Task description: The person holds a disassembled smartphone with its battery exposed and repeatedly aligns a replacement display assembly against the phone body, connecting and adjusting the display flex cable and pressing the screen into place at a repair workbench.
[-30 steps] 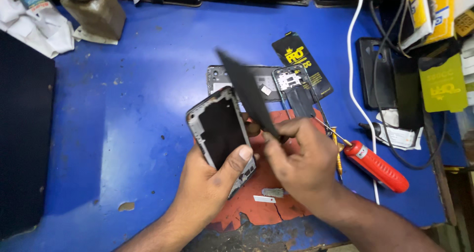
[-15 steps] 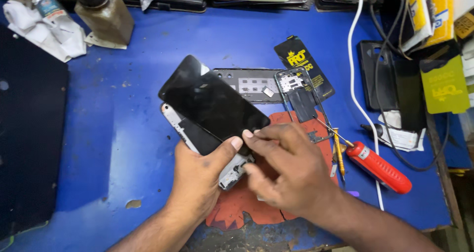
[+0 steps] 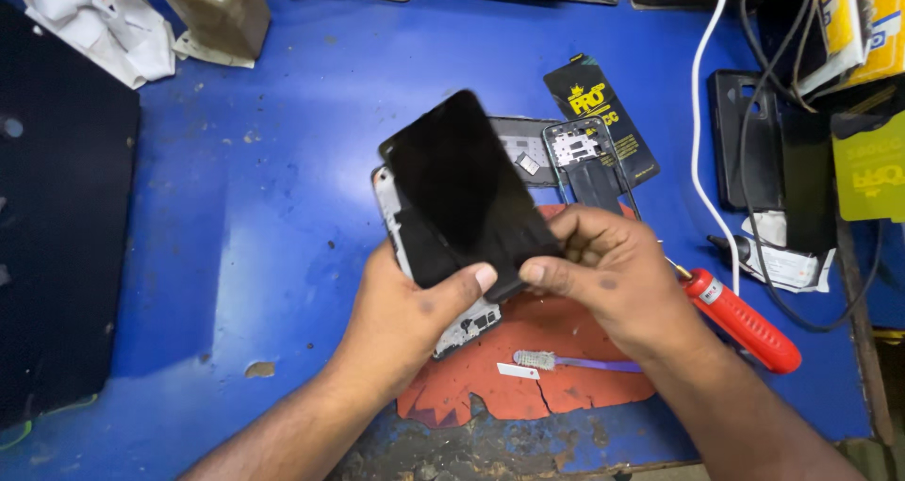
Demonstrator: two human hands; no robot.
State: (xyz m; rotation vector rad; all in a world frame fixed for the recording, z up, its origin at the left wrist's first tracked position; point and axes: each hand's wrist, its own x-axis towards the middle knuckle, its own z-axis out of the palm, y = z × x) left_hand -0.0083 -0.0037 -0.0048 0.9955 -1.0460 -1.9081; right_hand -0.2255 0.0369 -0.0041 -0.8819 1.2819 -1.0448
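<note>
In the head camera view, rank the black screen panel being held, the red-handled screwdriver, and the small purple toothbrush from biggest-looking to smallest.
1. Black screen panel, though it is raised nearer the camera, which enlarges it.
2. Red-handled screwdriver, partly hidden by the right hand.
3. Purple toothbrush, also partly hidden.

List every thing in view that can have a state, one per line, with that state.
Black screen panel: dark, tilted over the frame, pinched at its lower end by both hands.
Phone frame: open, insides showing, held under the panel.
Left hand: gripping the frame, thumb on the panel.
Right hand: fingers closed on the panel's corner.
Second opened phone: lying flat, back off.
Red-handled screwdriver: lying on the table.
Brush: lying on the red mat.
</note>
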